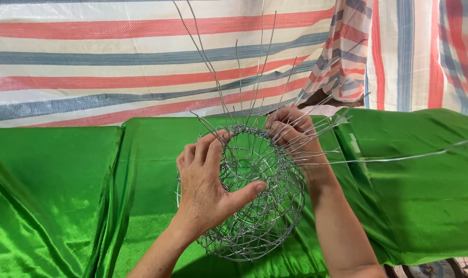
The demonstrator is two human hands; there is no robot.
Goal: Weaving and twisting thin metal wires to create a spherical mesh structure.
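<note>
A round basket woven of thin silver wire (265, 216) lies tilted on its side on shiny green cloth (54, 195), its open mouth facing away from me. Several loose wire ends (254, 77) fan upward and to the right from its rim. My left hand (205, 188) grips the near left rim, with fingers over the edge and thumb pressed against the woven wall. Closed around some wire strands at the far right rim is my right hand (290, 131). One long wire (409, 156) runs off to the right edge of the view.
The green satin cloth covers the table across the view, with folds at left and a seam at right. Behind it hangs a striped tarpaulin (115, 62) in white, red and blue. A patterned floor patch (434, 268) shows at bottom right.
</note>
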